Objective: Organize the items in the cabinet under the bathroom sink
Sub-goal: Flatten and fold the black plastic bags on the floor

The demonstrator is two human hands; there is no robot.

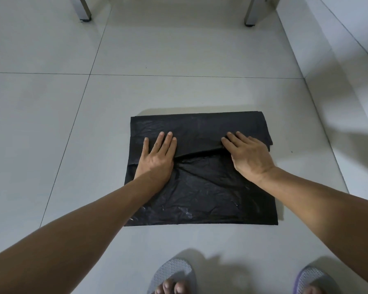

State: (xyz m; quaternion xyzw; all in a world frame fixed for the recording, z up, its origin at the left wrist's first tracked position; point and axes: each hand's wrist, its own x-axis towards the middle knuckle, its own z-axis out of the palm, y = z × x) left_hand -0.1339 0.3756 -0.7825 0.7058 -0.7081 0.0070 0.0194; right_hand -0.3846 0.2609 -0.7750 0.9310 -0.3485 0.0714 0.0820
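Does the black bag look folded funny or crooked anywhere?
A bit. The black plastic bag lies flat on the tiled floor, but the folded flap's edge runs slanted between the left hand and right hand, not level. The plastic is wrinkled. No tear or spill shows.

Dim, flat, greyish light is filling the whole view, leaving the pale floor tiles (pixel 51 124) looking cool and a little underexposed. Soft-edged shadows are falling at the right edge of the frame and across the lower middle, near the slippers (pixel 172 274), so the light appears to be coming from behind and above the camera. Faint glints are showing on the black plastic bag (pixel 200 198) toward its lower edge, while its upper part is reading as nearly featureless black. The wide lens is bending the tile lines and stretching the forearms at the bottom corners. Focus is holding fairly sharp at centre, softening slightly toward the top edge.
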